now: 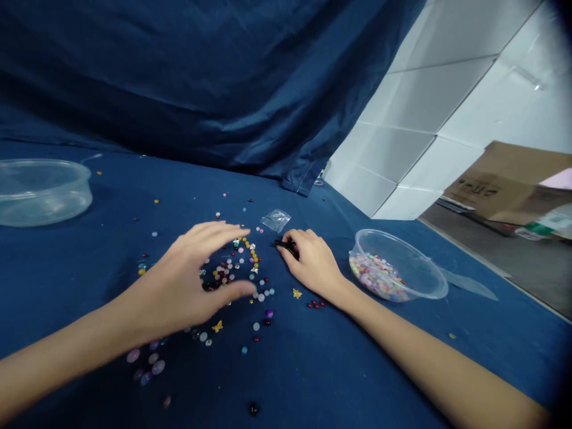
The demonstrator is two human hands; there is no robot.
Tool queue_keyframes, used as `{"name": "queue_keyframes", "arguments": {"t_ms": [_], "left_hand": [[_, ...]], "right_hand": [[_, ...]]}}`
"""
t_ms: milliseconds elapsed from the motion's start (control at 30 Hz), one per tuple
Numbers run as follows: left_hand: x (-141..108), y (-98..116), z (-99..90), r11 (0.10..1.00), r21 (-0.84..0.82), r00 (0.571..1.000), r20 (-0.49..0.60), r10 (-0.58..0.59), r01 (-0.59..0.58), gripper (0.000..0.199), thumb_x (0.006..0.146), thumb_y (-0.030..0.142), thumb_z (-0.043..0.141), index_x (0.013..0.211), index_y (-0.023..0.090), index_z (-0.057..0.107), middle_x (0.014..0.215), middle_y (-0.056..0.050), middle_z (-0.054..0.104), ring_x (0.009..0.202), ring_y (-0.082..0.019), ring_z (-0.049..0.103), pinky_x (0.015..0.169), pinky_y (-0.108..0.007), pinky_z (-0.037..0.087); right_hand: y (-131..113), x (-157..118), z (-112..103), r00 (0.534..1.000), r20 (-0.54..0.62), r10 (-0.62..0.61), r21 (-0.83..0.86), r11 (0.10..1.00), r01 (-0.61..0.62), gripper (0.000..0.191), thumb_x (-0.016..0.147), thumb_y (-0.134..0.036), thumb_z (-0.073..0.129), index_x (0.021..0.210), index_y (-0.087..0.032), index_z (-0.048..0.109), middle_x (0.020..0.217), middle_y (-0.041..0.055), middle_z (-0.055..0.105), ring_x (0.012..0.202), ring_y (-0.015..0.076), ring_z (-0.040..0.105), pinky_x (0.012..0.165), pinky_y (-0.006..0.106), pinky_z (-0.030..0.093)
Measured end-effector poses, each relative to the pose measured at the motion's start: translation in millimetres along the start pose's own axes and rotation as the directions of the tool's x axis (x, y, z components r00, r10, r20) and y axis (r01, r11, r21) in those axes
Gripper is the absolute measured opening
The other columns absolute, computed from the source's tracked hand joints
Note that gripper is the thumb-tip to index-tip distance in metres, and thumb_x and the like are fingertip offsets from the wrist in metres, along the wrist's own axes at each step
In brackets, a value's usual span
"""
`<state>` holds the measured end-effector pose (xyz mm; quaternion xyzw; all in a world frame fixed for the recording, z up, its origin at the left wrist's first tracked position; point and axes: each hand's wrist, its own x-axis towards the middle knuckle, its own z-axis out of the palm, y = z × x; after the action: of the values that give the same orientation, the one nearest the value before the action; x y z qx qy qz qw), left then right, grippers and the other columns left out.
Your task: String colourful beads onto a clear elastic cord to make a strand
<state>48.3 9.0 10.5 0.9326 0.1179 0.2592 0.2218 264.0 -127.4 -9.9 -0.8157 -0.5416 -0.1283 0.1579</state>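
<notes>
Live from the top, big stuff first: navy cloth (357,357) hangs in folds ahead of me & runs flat under everything here. White panel wall (429,131) up on the right, w/ a tilted cardboard box (504,185) past its edge, above a grey floor (487,262). Far left, clear plastic tub (42,193) on the cloth, well apart from my hands. Right side, clear plastic bowl (397,265) just beside my R hand, w/ pastel mixed beads (378,277) heaped inside.

Now the middle: loose beads (235,268) scattered on the cloth, mostly between & under my hands: pearly, red, gold, dark. Bigger lilac beads (147,360) lie below my L wrist.

L hand (174,286) arched over the scatter, fingers (218,229) spread wide, thumb apart, can't tell if anything's touched. R hand (313,265) down by the bowl, fingers (297,238) bunched on a small black item (286,246). Can't tell what it is, or if it's a real pinch.

Small clear plastic bag (276,220) just past my R fingertips. Gold butterfly charm (297,293) just below R hand, another (217,326) under L. Few red beads (315,304) by R wrist.
</notes>
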Motion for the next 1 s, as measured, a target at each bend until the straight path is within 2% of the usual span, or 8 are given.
{"name": "queue_keyframes", "arguments": {"t_ms": [67,167,533,633,733,867,933,1000], "left_hand": [[-6,-8,9.3,0.979,0.18,0.989,0.13,0.072,-0.095,0.091,0.073,0.077,0.065,0.148,0.033,0.038,0.156,-0.005,0.038,0.146,-0.036,0.026,0.116,-0.061,0.03],[-14,-17,19.8,0.944,0.305,0.966,0.255,0.05,-0.129,0.098,0.074,0.085,0.053,0.153,0.033,0.027,0.161,-0.005,0.026,0.148,-0.037,0.02,0.115,-0.065,0.028],[-17,-11,19.6,0.935,0.299,0.95,0.297,0.099,-0.191,0.079,0.089,0.073,0.044,0.154,0.032,0.023,0.16,-0.003,0.027,0.147,-0.03,0.027,0.118,-0.058,0.028],[-18,-7,18.8,0.941,0.275,0.948,0.3,0.109,-0.195,0.076,0.092,0.07,0.043,0.154,0.029,0.025,0.16,-0.004,0.026,0.146,-0.032,0.028,0.117,-0.058,0.03],[-19,-4,18.5,0.951,0.237,0.941,0.315,0.119,-0.2,0.074,0.095,0.065,0.042,0.154,0.024,0.025,0.16,-0.006,0.026,0.146,-0.032,0.028,0.117,-0.056,0.031],[-21,-2,17.6,0.956,0.19,0.925,0.35,0.146,-0.223,0.071,0.098,0.059,0.038,0.154,0.017,0.024,0.16,-0.008,0.023,0.148,-0.028,0.022,0.121,-0.05,0.028],[-21,-1,15.8,0.961,0.17,0.923,0.355,0.146,-0.217,0.07,0.099,0.058,0.036,0.154,0.017,0.024,0.161,-0.008,0.019,0.149,-0.026,0.019,0.121,-0.049,0.026],[-18,-1,12.5,0.971,0.144,0.926,0.354,0.132,-0.193,0.067,0.099,0.058,0.035,0.154,0.021,0.023,0.163,-0.006,0.015,0.15,-0.027,0.017,0.12,-0.052,0.026]], "right_hand": [[0,0,0,1.0,0.0,0.0,0.003,1.0,0.0,0.011,0.095,-0.03,0.059,0.095,-0.019,0.061,0.09,0.005,0.068,0.086,0.0225,0.058,0.073,0.033,0.04],[0,0,-1,1.0,-0.005,0.002,0.007,1.0,-0.002,0.011,0.095,-0.03,0.059,0.095,-0.019,0.061,0.092,0.0049,0.068,0.087,0.0225,0.057,0.073,0.033,0.04],[3,-2,0,0.999,-0.049,0.004,0.068,0.998,-0.001,0.021,0.092,-0.04,0.064,0.094,-0.019,0.066,0.097,0.0071,0.064,0.094,0.026,0.055,0.079,0.04,0.043],[0,2,-20,0.998,-0.054,-0.04,0.117,0.992,0.046,0.021,0.091,-0.039,0.067,0.098,-0.019,0.067,0.104,0.0082,0.063,0.099,0.0252,0.057,0.087,0.043,0.047],[-16,-4,-69,0.99,-0.068,-0.125,0.176,0.975,0.135,0.018,0.093,-0.034,0.064,0.107,-0.021,0.065,0.112,0.006,0.063,0.106,0.021,0.059,0.095,0.038,0.049],[-51,-58,-132,0.981,-0.035,-0.193,0.315,0.929,0.194,0.03,0.092,-0.04,0.066,0.12,-0.031,0.063,0.128,0.0024,0.063,0.12,0.0231,0.059,0.103,0.038,0.05],[-63,-100,-139,0.974,0.073,-0.213,0.301,0.936,0.182,0.052,0.087,-0.051,0.068,0.135,-0.036,0.055,0.144,0.0021,0.055,0.132,0.0282,0.052,0.109,0.042,0.048],[-67,-142,-128,0.926,0.265,-0.27,0.259,0.945,0.201,0.072,0.087,-0.055,0.065,0.151,-0.038,0.036,0.154,0.0027,0.042,0.139,0.0331,0.044,0.112,0.049,0.045]]}}
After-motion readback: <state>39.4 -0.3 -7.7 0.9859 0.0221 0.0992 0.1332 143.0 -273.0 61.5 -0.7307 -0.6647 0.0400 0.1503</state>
